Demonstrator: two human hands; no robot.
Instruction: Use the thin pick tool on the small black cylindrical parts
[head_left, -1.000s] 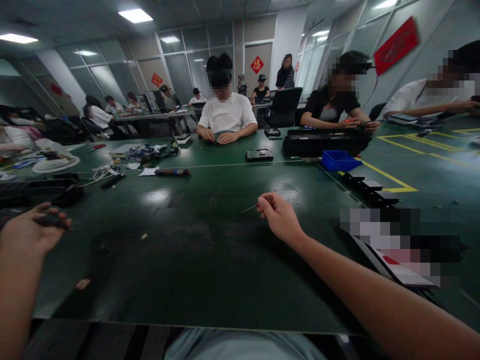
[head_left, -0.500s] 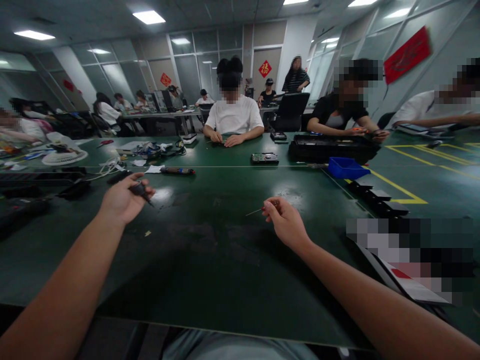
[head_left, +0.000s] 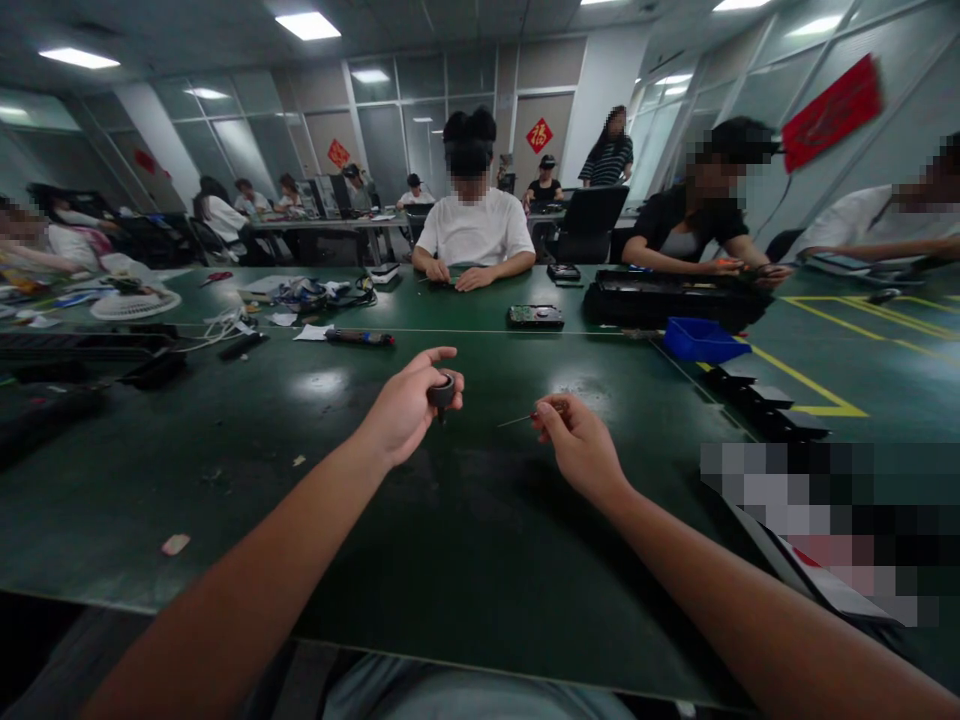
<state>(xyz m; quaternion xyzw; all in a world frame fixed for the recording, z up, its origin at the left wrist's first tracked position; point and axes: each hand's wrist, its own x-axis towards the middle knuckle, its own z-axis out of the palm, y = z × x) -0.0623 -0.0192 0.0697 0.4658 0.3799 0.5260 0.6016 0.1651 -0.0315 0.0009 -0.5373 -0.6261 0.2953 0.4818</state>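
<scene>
My left hand [head_left: 409, 408] is held over the middle of the green table [head_left: 450, 540], its fingers closed round a small black round part [head_left: 441, 390] with a short pin hanging below. A hand's width to the right, my right hand [head_left: 577, 445] pinches a thin tool with a red grip and a fine metal tip [head_left: 521, 419]; the tip points left toward the black part. The two hands do not touch.
A hard drive [head_left: 535, 317] and a blue bin [head_left: 701, 340] lie farther back, with black trays [head_left: 757, 395] at the right. Cables and a dark tool [head_left: 360, 338] sit back left. People work across the table and at its sides.
My left hand has swung from the far left edge to the table's middle, bringing the small black part close to the right hand. The right hand has stayed almost still.
</scene>
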